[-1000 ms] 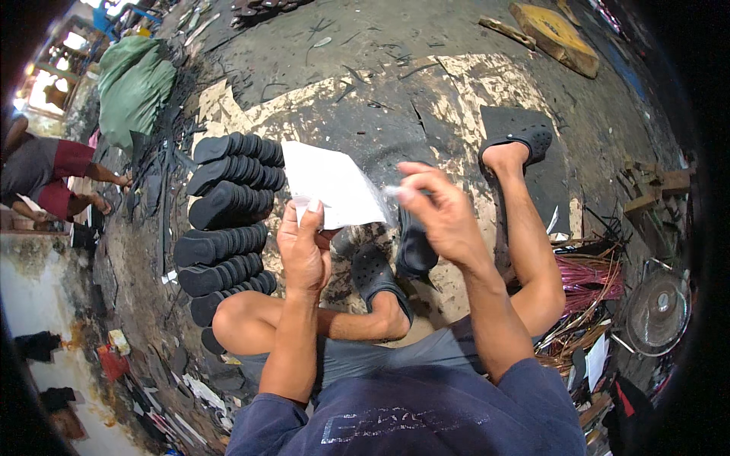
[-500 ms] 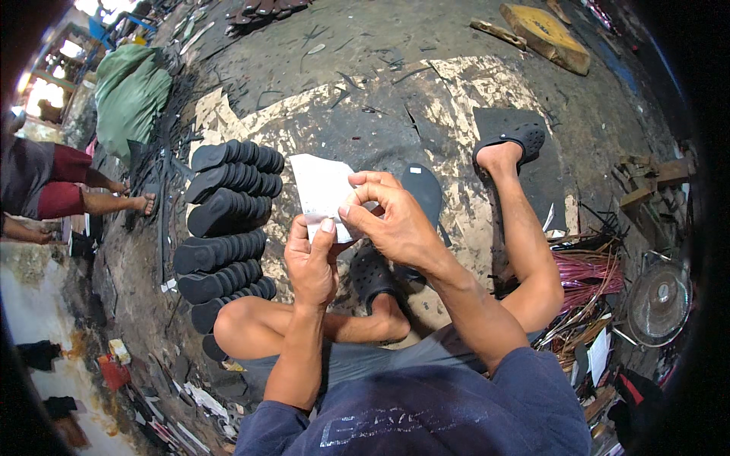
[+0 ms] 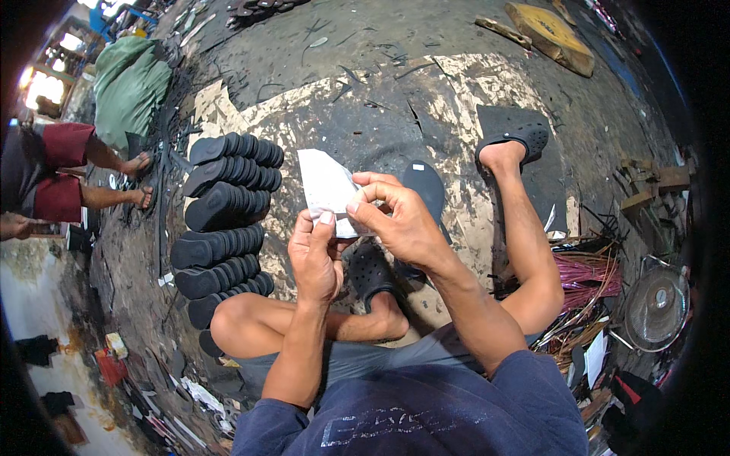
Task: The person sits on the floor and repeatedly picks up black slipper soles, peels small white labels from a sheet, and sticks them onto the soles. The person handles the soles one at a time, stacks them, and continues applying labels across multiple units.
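Between my hands, above my lap, is a white sheet of paper (image 3: 323, 181), creased near its lower edge. My left hand (image 3: 315, 262) grips that lower edge, thumb on top and fingers behind. With thumb and forefinger pinched, my right hand (image 3: 401, 228) is at the sheet's right edge; anything tiny between those fingertips is too small to make out. Just beyond the right hand, a flat black shoe sole (image 3: 424, 199) with a small white label lies on the floor. To the left stand several leaning rows of black soles (image 3: 228, 207).
My feet wear black clogs (image 3: 372, 272), one on each side of the loose sole. At the right are a fan (image 3: 655, 308) and a pile of pink strips (image 3: 587, 281). Far right lies a yellow block (image 3: 549, 38). A person in red shorts (image 3: 65, 171) is at the left.
The paper has tilted a little, its lower part now more folded, while both hands keep their hold. At the left, the other person's legs and arm have shifted.
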{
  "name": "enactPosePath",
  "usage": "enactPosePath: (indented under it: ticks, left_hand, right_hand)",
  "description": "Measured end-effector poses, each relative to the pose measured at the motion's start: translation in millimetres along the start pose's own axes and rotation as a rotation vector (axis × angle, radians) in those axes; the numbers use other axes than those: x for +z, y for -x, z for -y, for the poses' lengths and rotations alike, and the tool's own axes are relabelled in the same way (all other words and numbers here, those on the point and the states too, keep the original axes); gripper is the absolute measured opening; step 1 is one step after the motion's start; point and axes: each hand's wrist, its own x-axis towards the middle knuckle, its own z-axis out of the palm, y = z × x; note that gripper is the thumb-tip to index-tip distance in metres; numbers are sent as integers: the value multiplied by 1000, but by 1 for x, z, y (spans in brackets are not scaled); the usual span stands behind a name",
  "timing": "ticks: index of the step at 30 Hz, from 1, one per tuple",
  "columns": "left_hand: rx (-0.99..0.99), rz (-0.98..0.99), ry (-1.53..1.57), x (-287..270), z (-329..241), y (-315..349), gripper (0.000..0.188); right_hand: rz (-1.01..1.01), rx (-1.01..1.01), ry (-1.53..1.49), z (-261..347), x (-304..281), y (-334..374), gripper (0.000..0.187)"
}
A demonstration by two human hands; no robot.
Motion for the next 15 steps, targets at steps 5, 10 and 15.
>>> enactPosePath:
  ticks: [5, 10, 15]
  left_hand:
    - [11, -29, -63, 6, -3, 4, 13]
    - [68, -4, -206, 5, 5, 2, 12]
    - [40, -106, -305, 1, 11, 1, 9]
  right_hand:
    - [-49, -39, 113, 2, 6, 3, 25]
    - [-152, -172, 289, -6, 5, 3, 24]
    - [-259, -291, 355, -31, 17, 7, 23]
